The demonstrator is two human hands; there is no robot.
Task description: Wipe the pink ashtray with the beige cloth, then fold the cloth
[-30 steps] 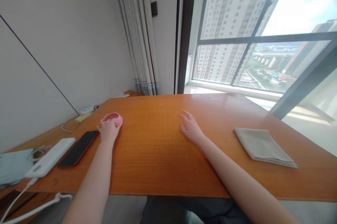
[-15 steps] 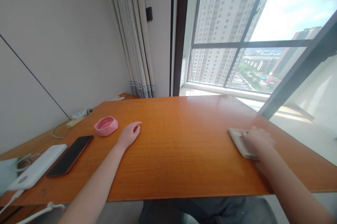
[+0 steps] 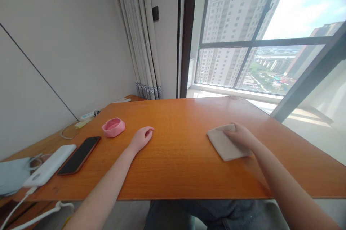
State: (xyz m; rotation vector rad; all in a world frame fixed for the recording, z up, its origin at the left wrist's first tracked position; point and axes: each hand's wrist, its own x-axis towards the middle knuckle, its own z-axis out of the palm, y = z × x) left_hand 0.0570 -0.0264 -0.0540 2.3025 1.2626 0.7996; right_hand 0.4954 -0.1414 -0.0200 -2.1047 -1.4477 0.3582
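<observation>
My right hand (image 3: 241,136) presses on a folded beige cloth (image 3: 224,143), gripping it near its upper right edge. The cloth lies flat on the orange-brown wooden table (image 3: 173,172), right of the middle. On the left half of the table rests my left hand (image 3: 142,139), its fingers curled in a loose fist with nothing seen in them. Just left of that hand stands a pink ashtray-like dish (image 3: 113,127), apart from it.
A dark phone (image 3: 79,155) lies at the table's left side beside a white power bank (image 3: 50,165) with a cable. A power strip (image 3: 88,115) sits by the wall. Behind the table hang a grey curtain (image 3: 139,35) and a large window (image 3: 251,43).
My right hand has slid the cloth leftward across the table. The left hand stays curled on the tabletop, while the whole view has shifted slightly.
</observation>
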